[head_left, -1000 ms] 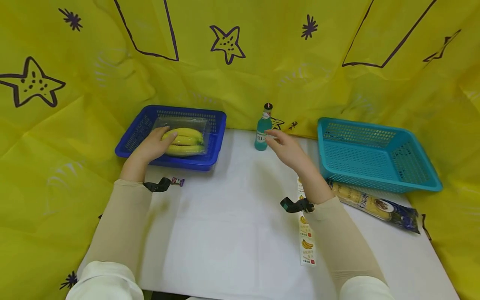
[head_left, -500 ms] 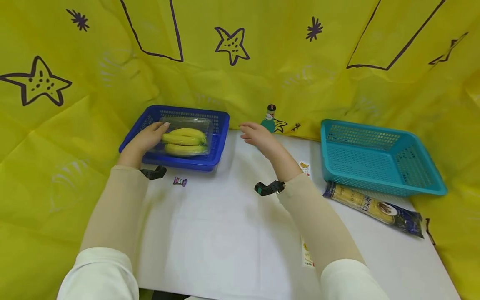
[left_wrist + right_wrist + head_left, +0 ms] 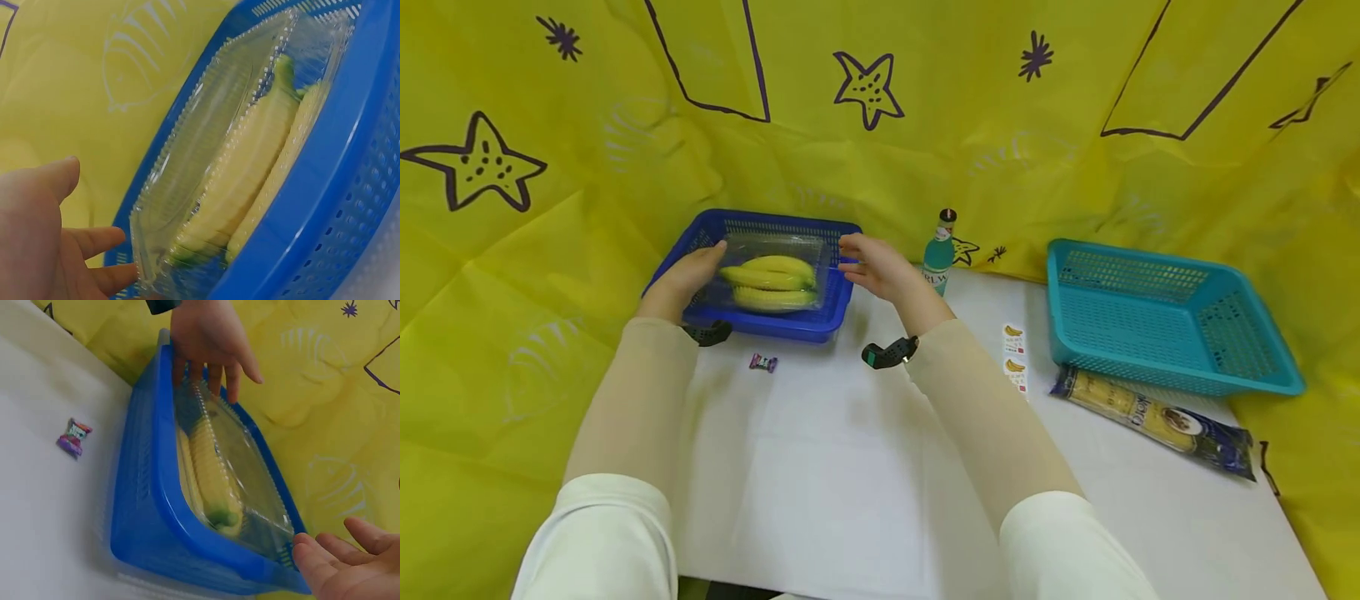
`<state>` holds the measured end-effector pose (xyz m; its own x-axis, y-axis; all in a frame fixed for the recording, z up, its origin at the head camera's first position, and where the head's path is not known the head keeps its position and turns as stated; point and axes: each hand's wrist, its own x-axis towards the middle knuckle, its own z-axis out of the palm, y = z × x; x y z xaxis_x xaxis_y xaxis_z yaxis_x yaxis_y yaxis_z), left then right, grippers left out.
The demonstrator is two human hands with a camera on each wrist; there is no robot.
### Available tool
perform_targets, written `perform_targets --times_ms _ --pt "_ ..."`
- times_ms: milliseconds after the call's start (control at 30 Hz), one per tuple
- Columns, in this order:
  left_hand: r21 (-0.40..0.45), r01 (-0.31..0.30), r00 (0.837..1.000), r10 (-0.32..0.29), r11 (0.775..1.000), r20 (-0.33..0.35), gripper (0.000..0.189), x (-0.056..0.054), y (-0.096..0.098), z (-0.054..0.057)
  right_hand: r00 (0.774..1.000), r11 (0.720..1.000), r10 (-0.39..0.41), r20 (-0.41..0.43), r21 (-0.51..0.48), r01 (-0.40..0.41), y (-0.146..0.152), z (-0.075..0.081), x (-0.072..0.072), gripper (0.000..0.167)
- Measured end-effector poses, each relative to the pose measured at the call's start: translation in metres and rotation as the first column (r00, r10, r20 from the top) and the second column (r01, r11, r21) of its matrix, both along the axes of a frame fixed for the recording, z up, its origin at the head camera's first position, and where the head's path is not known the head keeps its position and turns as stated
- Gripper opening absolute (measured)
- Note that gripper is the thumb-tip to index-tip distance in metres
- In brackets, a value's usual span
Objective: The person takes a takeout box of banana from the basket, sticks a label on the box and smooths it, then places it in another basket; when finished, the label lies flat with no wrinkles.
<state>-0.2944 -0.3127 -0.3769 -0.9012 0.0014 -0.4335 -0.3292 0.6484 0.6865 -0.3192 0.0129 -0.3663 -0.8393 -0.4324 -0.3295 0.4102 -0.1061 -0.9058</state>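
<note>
Toward the back L of your worktop point(image 3: 835, 483), a blue basket point(image 3: 760, 327) holds a clear plastic box point(image 3: 778, 244) w/ bananas point(image 3: 775, 271) inside. Your L hand point(image 3: 688, 271) is at the box's L end, open w/ fingers extended & thumb apart, fingertips reaching in over the basket's side; nothing's gripped, & you can't tell for sure if they touch the plastic. Your R hand point(image 3: 880, 265) is open too, fingers spread & slightly bent, nothing held, tips by the basket's R rim, just beside the box's R end; contact unclear. So both hands flank the box, palms roughly facing each other. Bottle point(image 3: 937, 258) stands upright behind your R hand, near the yellow cloth point(image 3: 790, 158). Small candy point(image 3: 763, 362) lies in front of the basket. Over on the R: teal basket point(image 3: 1131, 357), pasta pack point(image 3: 1150, 417) lying along its front edge, & banana stickers point(image 3: 1014, 350) to its L, partly hidden by your R sleeve point(image 3: 992, 417).
</note>
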Motion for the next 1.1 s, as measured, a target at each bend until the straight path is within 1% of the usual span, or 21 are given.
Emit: perform_targets --times_ms 67,100,200,333,467,567,667,900,1000,1100 --pt "0.029 -0.016 1.000 0.015 0.999 0.019 0.106 -0.001 0.001 -0.003 1.000 0.999 0.007 0.029 -0.047 -0.006 -0.008 -0.004 -0.003 0.056" --pt "0.044 -0.024 0.999 0.023 0.999 0.023 0.105 -0.001 0.001 -0.005 0.999 0.998 0.015 0.038 -0.056 -0.013 -0.012 -0.006 -0.004 0.059" --pt "0.080 -0.050 0.998 0.048 0.996 0.032 0.106 0.001 0.000 -0.005 0.998 0.997 0.021 0.065 -0.080 -0.015 -0.026 -0.012 -0.009 0.064" --pt "0.097 -0.066 0.997 0.062 0.993 0.051 0.104 0.001 0.002 -0.004 0.994 0.997 0.011 0.104 -0.076 -0.003 -0.035 -0.018 -0.012 0.069" --pt "0.088 -0.056 0.997 0.051 0.995 0.057 0.102 0.000 0.002 -0.004 0.993 0.996 0.003 0.117 -0.085 0.007 -0.041 -0.022 -0.013 0.074" --pt "0.083 -0.053 0.997 0.048 0.995 0.061 0.101 -0.002 0.001 -0.005 0.994 0.996 -0.018 0.107 -0.090 0.027 -0.046 -0.022 -0.014 0.075" --pt "0.081 -0.065 0.996 0.059 0.995 0.070 0.101 -0.004 -0.001 -0.007 0.993 0.995 -0.049 0.103 -0.085 0.058 -0.052 -0.021 -0.014 0.073" --pt "0.077 -0.087 0.994 0.082 0.993 0.077 0.103 -0.008 -0.002 -0.013 0.979 0.988 -0.135 0.155 -0.053 0.144 -0.060 -0.019 -0.012 0.072" --pt "0.073 -0.088 0.994 0.082 0.993 0.076 0.103 -0.009 -0.002 -0.013 0.972 0.986 -0.156 0.175 -0.035 0.165 -0.063 -0.019 -0.012 0.071" --pt "0.072 -0.089 0.993 0.083 0.993 0.084 0.102 -0.010 -0.002 -0.012 0.967 0.981 -0.183 0.176 -0.025 0.190 -0.066 -0.019 -0.012 0.067"
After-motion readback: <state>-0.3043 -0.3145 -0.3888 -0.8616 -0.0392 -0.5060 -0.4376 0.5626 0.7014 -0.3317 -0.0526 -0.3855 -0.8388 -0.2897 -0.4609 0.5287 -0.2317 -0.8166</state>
